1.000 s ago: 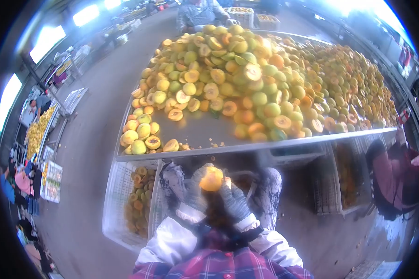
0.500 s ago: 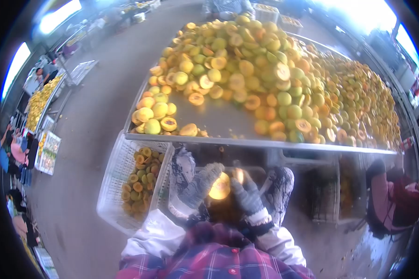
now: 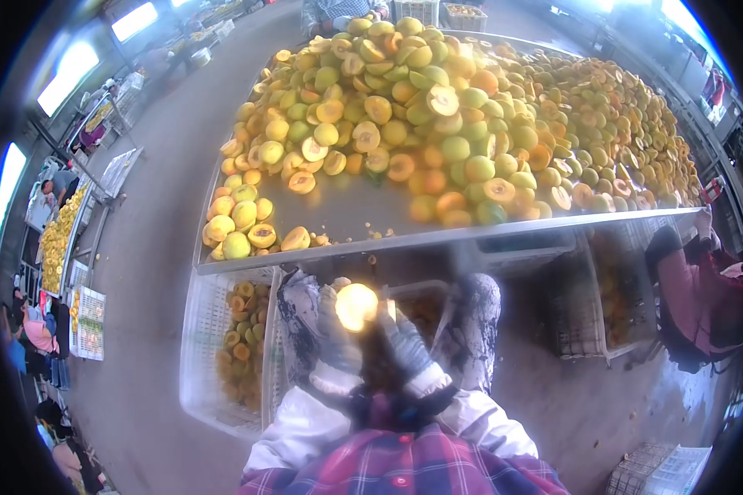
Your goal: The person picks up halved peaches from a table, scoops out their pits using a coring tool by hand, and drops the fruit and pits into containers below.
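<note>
My left hand (image 3: 335,330), in a grey glove, is closed on a fruit half (image 3: 357,307) whose face glows overexposed. Just to the right is my gloved right hand (image 3: 406,340), its fingers bent close to the fruit; a small bright shape shows at its fingertips, too washed out to name. Both hands are above my lap, below the front edge of a metal table (image 3: 347,206). A heap of yellow-green fruit halves (image 3: 380,107) covers much of that table, with a smaller group (image 3: 241,216) at its near left corner.
A white crate (image 3: 196,355) of fruit halves stands left of my legs. More crates (image 3: 582,305) are under the table at right. A co-worker (image 3: 698,289) sits at the right, another (image 3: 343,12) is behind the heap. Other people and fruit tables (image 3: 62,239) are far left.
The view has shifted and turned, so the table appears further left and tilted. My hands have come closer together, and the fruit half appears further left and higher.
</note>
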### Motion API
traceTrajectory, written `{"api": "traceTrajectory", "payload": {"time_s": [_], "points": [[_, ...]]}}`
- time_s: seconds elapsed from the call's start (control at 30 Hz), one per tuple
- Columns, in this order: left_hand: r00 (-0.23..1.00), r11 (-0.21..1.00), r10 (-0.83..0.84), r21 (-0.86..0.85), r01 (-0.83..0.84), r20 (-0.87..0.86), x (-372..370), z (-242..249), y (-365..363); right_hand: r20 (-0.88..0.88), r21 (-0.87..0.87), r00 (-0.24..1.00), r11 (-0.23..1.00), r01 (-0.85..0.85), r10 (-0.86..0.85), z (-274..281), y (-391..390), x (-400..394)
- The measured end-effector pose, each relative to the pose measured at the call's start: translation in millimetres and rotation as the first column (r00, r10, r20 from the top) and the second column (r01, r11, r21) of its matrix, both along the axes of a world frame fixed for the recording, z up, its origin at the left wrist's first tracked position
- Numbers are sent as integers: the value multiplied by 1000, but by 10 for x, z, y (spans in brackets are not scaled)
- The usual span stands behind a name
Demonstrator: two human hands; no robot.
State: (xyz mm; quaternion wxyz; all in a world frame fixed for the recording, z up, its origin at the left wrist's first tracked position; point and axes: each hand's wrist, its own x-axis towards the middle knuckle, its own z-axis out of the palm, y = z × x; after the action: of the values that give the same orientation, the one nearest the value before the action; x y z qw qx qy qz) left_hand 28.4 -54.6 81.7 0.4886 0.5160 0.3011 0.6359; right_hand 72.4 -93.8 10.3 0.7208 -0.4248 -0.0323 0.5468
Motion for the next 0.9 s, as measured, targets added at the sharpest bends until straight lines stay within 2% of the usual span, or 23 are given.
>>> {"api": "traceTrajectory", "payload": {"time_s": [0.03, 0.07, 0.1, 0.13, 0.17, 0.2, 0.23, 0.3, 0.33, 0.4, 0.43, 0.5, 0.53, 0.57, 0.6, 0.67, 0.7, 0.73, 0.77, 0.8, 0.83, 0.87, 0.9], "points": [[769, 809, -54, -423, 408, 637, -256, -637, 238, 306, -44, 950, 998, -46, 57, 134, -59, -6], [772, 815, -52, -420, 400, 634, -169, -1030, 332, 581, -97, 806, 993, -73, 116, 202, -102, 8], [954, 922, 76, -385, 43, 290, -41, -1343, 368, 750, -16, 661, 999, -27, 30, 14, -151, 3], [960, 937, 272, -206, -280, -71, 14, -1481, 367, 746, -14, 666, 1000, -26, 28, 2, -192, 41], [1000, 916, 19, -401, -26, -21, -113, -1143, 358, 806, -105, 575, 991, -87, 136, -11, -247, 72], [984, 849, -168, -500, 172, 53, -206, -887, 399, 847, -203, 473, 970, -134, 242, -18, -290, 84], [974, 833, -222, -510, 215, 49, -232, -837, 400, 844, -205, 480, 971, -127, 241, 54, -307, 96], [970, 862, -244, -460, 213, -9, -233, -838, 347, 786, -347, 439, 898, -270, 435, 263, -324, 138], [968, 878, -247, -432, 206, -41, -223, -846, 325, 785, -347, 444, 900, -263, 432, 249, -339, 133], [962, 909, -262, -355, 220, -73, -233, -839, 276, 965, -262, -38, 933, -247, 261, 181, -361, 121], [961, 921, -264, -316, 226, -80, -227, -808, 254, 964, -263, -37, 934, -243, 262, 112, -359, 119], [963, 934, -253, -282, 218, -94, -203, -743, 209, 952, -297, -174, 901, -316, 252, -25, -351, 104], [955, 946, -119, -324, 25, -273, -110, -624, 175, 952, -297, -172, 901, -316, 254, -25, -349, 95], [894, 929, 6, -329, -171, -447, 19, -498, 139, 978, -203, -117, 925, -321, 174, -19, -339, 94], [786, 885, 116, -296, -359, -608, 153, -382, 108, 994, -106, -62, 941, -320, 91, -13, -337, 98], [452, 729, 267, -129, -672, -851, 302, -262, 81, 992, -124, -75, 934, -336, 104, -77, -344, 106], [454, 731, 265, -129, -670, -851, 285, -428, 98, 989, -139, -87, 926, -352, 116, -141, -337, 108], [499, 760, 478, 56, -647, -723, 239, -741, 120, 989, -140, -89, 926, -350, 117, -295, -309, 83], [541, 734, 645, 241, -635, -539, 206, -765, 103, 980, -178, 31, 937, -301, 196, -455, -268, 43], [544, 733, 646, 235, -638, -536, 61, -754, 94, 953, -221, 150, 941, -255, 264, -601, -248, 36], [741, 952, 305, 162, -260, -598, -126, -425, 117, 955, -222, 138, 941, -254, 262, -409, -252, 89], [776, 982, -89, 75, 173, -624, -279, -244, 176, 943, -326, -21, 911, -252, 331, -20, -263, 167], [797, 970, -233, -78, 229, -558, -373, -493, 320, 904, -423, -179, 877, -226, 389, 271, -220, 270]]}}
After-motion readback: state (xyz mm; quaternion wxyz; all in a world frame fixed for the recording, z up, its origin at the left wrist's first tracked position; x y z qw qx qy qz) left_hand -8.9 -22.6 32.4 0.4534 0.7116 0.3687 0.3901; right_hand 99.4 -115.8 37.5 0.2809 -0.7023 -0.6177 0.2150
